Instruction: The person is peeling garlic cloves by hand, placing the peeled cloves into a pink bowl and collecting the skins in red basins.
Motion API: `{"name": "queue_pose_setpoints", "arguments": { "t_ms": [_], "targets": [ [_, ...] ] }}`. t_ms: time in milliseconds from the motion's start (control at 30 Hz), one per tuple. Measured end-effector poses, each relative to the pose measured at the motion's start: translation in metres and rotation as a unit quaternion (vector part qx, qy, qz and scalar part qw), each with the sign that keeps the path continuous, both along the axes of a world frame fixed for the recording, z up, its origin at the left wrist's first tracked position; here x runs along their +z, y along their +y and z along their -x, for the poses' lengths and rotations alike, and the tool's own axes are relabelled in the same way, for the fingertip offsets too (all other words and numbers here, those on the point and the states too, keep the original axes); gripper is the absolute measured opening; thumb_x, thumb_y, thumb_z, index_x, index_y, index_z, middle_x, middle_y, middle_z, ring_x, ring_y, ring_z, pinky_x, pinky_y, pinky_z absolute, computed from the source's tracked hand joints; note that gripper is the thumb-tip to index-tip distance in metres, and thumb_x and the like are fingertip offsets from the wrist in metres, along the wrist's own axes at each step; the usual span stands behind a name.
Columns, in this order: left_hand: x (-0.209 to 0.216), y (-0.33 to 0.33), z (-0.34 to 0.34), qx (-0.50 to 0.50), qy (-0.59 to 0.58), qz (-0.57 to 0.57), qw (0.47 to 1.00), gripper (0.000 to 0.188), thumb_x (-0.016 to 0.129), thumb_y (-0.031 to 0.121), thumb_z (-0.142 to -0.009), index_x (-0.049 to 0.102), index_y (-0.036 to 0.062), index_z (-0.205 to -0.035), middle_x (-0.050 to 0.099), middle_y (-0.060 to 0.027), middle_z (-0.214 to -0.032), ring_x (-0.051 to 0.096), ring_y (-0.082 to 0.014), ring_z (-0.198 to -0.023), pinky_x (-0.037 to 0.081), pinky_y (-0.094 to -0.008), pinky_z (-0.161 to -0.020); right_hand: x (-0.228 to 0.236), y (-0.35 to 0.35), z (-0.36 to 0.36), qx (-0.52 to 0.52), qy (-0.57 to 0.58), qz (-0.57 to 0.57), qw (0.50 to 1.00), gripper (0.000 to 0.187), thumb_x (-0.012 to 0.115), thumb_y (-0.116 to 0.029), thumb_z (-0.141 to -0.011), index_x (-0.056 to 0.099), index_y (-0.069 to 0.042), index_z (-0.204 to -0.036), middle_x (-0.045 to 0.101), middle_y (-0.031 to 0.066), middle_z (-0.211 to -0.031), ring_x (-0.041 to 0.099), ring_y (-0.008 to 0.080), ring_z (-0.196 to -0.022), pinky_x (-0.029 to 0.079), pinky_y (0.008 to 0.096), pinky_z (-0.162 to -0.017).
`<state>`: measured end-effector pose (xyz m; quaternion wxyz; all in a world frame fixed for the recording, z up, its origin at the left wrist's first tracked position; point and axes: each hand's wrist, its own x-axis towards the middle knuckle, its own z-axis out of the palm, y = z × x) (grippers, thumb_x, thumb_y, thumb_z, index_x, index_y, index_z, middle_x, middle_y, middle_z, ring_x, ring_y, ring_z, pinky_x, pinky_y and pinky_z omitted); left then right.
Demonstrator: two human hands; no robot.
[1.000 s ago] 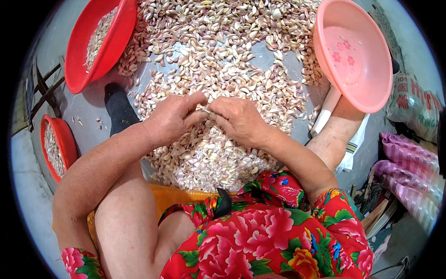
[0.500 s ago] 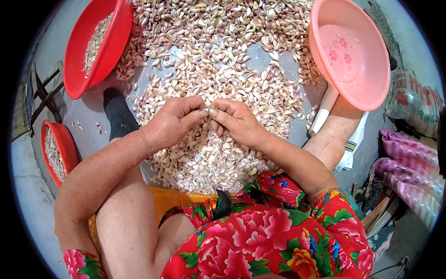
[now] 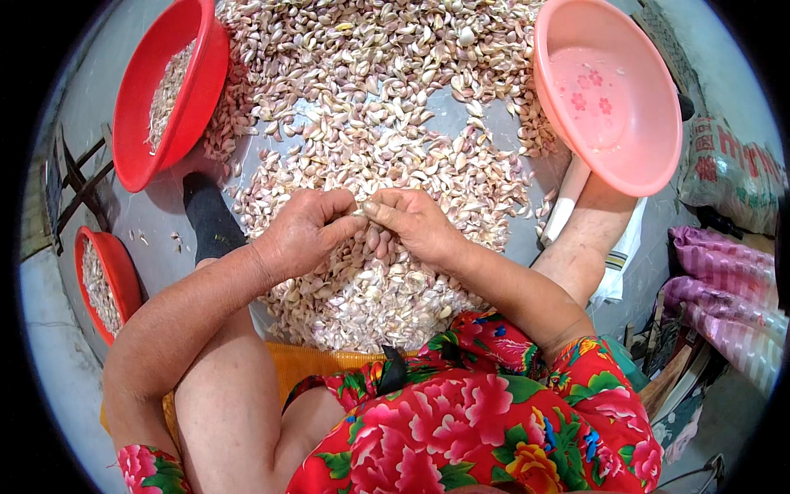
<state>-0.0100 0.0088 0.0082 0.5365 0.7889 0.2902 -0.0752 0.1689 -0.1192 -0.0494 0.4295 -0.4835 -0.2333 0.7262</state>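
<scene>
Over a wide heap of garlic cloves (image 3: 370, 309) my two hands meet, fingertips almost touching. My left hand (image 3: 309, 233) is closed, thumb and forefinger pinching one side of a small pale garlic clove (image 3: 360, 211). My right hand (image 3: 418, 226) closes on its other side with thumb and bent forefinger, the remaining fingers curled under. Most of the clove is hidden by the fingertips. Unheld cloves with whitish and purplish skins lie beneath both hands and spread to the far side.
A large red basin (image 3: 177, 148) holding cloves stands far left, tilted; a smaller red basin (image 3: 123, 280) with pale contents is nearer. At the far right a pink basin (image 3: 654, 156) leans above my leg. Purple striped bags (image 3: 720, 272) and a white woven sack (image 3: 728, 185) lie right.
The view has shifted slightly. My hands stay together, the thumbs now a little further apart and the right thumb raised, with the pale clove showing more between the fingertips.
</scene>
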Motion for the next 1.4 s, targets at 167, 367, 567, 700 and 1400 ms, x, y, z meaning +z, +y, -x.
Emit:
{"name": "queue_pose_setpoints", "arguments": {
  "t_ms": [167,367,567,700,1400],
  "targets": [
    [-0.005,0.000,0.002,0.010,0.028,0.055,0.998,0.036,0.063,0.027,-0.102,0.058,0.0010,-0.077,0.048,-0.0009,-0.060,0.043,-0.0076,-0.059,0.038,-0.0305,-0.052,0.000,0.000,-0.009,-0.054,-0.166,-0.047,0.984,0.024,0.059,-0.023,-0.104,0.067,0.000,-0.102,0.072,0.0081,-0.081,0.069,0.0128,-0.068,0.056,0.0271,-0.063],
    [-0.017,0.007,0.005,0.194,0.081,0.368,0.906,0.052,0.043,0.051,-0.108,0.061,0.0086,-0.085,0.052,0.0008,-0.062,0.044,-0.0127,-0.050,0.031,-0.0275,-0.043,0.028,0.004,0.007,-0.109,-0.421,-0.349,0.830,0.014,0.071,-0.012,-0.090,0.072,-0.005,-0.103,0.070,0.0096,-0.084,0.069,0.0259,-0.077,0.054,0.0376,-0.069],
    [-0.006,0.010,-0.002,0.319,0.093,0.509,0.794,0.049,0.042,0.056,-0.106,0.062,0.0119,-0.103,0.062,-0.0033,-0.083,0.053,-0.0144,-0.056,0.036,-0.0276,-0.047,0.053,0.022,0.024,-0.023,-0.567,-0.458,0.684,0.038,0.079,-0.020,-0.078,0.071,-0.010,-0.113,0.066,0.0066,-0.099,0.065,0.0279,-0.084,0.051,0.0401,-0.072],
    [-0.010,0.017,0.001,0.331,0.050,0.515,0.789,0.046,0.044,0.053,-0.107,0.061,0.0108,-0.097,0.063,-0.0054,-0.084,0.055,-0.0145,-0.058,0.034,-0.0270,-0.046,0.043,0.036,0.016,-0.083,-0.537,-0.465,0.698,0.029,0.074,-0.014,-0.083,0.071,-0.010,-0.112,0.068,0.0102,-0.101,0.066,0.0312,-0.088,0.053,0.0428,-0.077],
    [-0.022,0.021,0.014,0.286,0.031,0.414,0.864,0.052,0.059,0.044,-0.103,0.043,0.0120,-0.066,0.049,-0.0026,-0.063,0.047,-0.0136,-0.047,0.038,-0.0273,-0.041,-0.037,0.027,-0.064,0.218,-0.690,-0.232,0.650,0.069,0.063,-0.058,-0.094,0.048,-0.026,-0.153,0.027,0.0187,-0.165,0.017,0.0550,-0.151,0.017,0.0703,-0.119]
  ]
}}
